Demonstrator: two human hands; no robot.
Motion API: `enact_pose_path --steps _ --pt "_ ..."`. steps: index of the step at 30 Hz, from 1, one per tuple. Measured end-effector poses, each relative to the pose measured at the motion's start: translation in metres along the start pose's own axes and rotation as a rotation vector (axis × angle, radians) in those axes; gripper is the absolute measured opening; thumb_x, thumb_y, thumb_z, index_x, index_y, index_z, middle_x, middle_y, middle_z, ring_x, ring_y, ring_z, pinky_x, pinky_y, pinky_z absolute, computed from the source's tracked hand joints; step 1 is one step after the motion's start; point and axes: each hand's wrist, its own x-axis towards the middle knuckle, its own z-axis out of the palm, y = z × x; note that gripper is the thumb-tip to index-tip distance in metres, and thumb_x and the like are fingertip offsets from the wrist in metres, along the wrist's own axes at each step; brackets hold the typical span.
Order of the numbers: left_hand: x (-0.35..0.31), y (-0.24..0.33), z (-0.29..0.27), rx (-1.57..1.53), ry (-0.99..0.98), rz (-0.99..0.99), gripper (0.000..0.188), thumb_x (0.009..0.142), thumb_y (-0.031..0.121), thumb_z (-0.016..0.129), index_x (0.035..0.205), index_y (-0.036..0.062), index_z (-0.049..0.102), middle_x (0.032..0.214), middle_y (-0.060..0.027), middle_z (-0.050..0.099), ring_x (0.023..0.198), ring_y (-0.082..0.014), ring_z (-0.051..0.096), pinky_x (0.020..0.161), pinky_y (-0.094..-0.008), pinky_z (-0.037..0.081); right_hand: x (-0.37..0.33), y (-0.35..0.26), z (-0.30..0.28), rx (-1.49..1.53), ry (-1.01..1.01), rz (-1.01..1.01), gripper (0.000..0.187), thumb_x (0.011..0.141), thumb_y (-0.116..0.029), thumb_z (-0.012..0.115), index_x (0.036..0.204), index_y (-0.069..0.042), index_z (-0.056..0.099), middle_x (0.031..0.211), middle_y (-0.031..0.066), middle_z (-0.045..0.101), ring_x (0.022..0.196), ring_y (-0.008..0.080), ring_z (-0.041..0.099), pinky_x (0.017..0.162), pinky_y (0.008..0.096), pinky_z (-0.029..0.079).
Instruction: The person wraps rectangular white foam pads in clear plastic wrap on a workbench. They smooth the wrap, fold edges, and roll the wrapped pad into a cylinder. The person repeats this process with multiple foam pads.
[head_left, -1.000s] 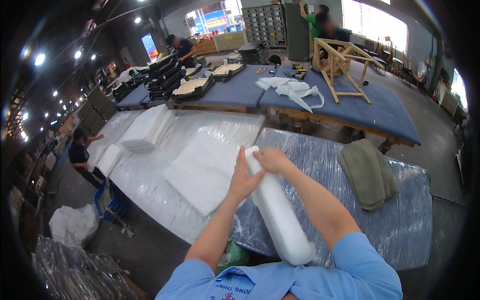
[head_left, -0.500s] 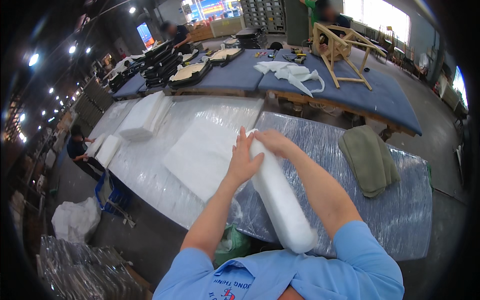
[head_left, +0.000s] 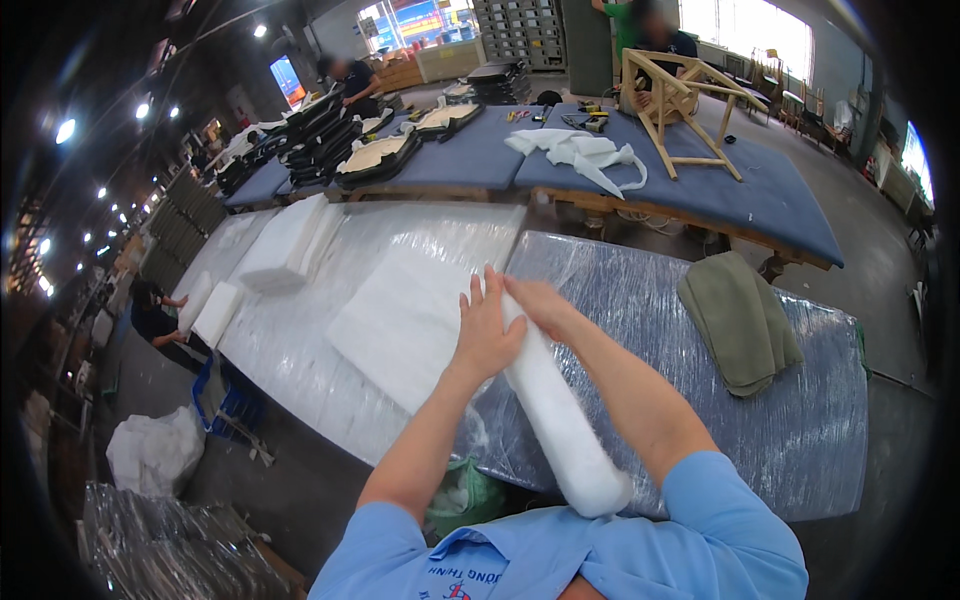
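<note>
A long, thick white batting roll (head_left: pixel 560 420) lies slantwise on the plastic-wrapped table, its near end close to my body. My left hand (head_left: pixel 490 328) rests along the left side of its far end, fingers stretched out and spread. My right hand (head_left: pixel 540 306) is bent round the same far end from the right, with its fingertips partly hidden. Left of the roll, a flat white batting sheet (head_left: pixel 400 315) lies on the table, partly covered by my left hand and forearm.
A folded olive-green cloth (head_left: pixel 740 322) lies at the right. White batting sheets (head_left: pixel 285 245) are stacked at the far left. Beyond stands a blue-topped table (head_left: pixel 450 160) with a wooden chair frame (head_left: pixel 690 110). Co-workers stand at the left and far side. A blue crate (head_left: pixel 228 400) stands on the floor.
The batting roll looks narrower than before, its broad side turned less toward me. Both hands stay at its far end and have shifted slightly nearer.
</note>
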Motion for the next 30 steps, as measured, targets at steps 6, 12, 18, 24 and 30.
enact_pose_path --steps 6,12,18,24,30 --pt "0.002 -0.002 -0.003 0.072 -0.054 0.013 0.093 0.093 0.025 0.057 0.164 -0.0091 0.007 0.168 -0.0242 0.031 0.16 -0.0476 0.01 0.128 -0.0589 0.003 0.009 0.015 0.002 0.245 0.019 0.085 0.054 0.111 -0.044 0.051 0.128 0.004 0.067 0.119 0.0189 0.071 0.104 0.0298 0.071 0.083 0.0484 0.06" --pt "0.012 0.002 -0.001 0.064 -0.064 0.041 0.095 0.092 0.027 0.058 0.164 -0.0092 0.007 0.168 -0.0228 0.033 0.16 -0.0445 0.014 0.128 -0.0589 0.004 0.023 0.036 -0.023 0.431 0.114 0.036 0.043 0.108 -0.039 0.056 0.118 0.0 0.069 0.112 0.0159 0.071 0.097 0.0275 0.07 0.079 0.0466 0.059" --pt "0.003 -0.016 -0.005 0.04 -0.004 0.023 0.095 0.09 0.028 0.058 0.163 -0.0099 0.011 0.166 -0.0277 0.032 0.159 -0.046 0.017 0.129 -0.0594 0.007 0.02 0.022 0.006 0.065 0.079 -0.239 0.03 0.103 -0.03 0.065 0.105 -0.001 0.067 0.094 0.0111 0.067 0.083 0.0229 0.065 0.067 0.0421 0.054" --pt "0.014 0.008 0.001 0.038 -0.105 0.029 0.093 0.093 0.028 0.058 0.164 -0.0096 0.011 0.168 -0.0271 0.03 0.159 -0.0436 0.019 0.128 -0.0577 0.007 0.021 0.084 -0.037 0.074 0.273 -0.112 0.026 0.101 -0.028 0.068 0.101 -0.003 0.067 0.086 0.0076 0.064 0.07 0.0182 0.06 0.056 0.0383 0.049" --pt "0.001 -0.015 -0.014 0.152 -0.097 -0.004 0.088 0.094 0.031 0.058 0.162 -0.0096 0.02 0.166 -0.0292 0.033 0.157 -0.0476 0.023 0.128 -0.059 0.01 -0.011 0.05 -0.008 0.16 0.142 -0.145 0.023 0.101 -0.028 0.067 0.106 -0.005 0.068 0.088 0.006 0.066 0.07 0.015 0.059 0.059 0.0357 0.05"
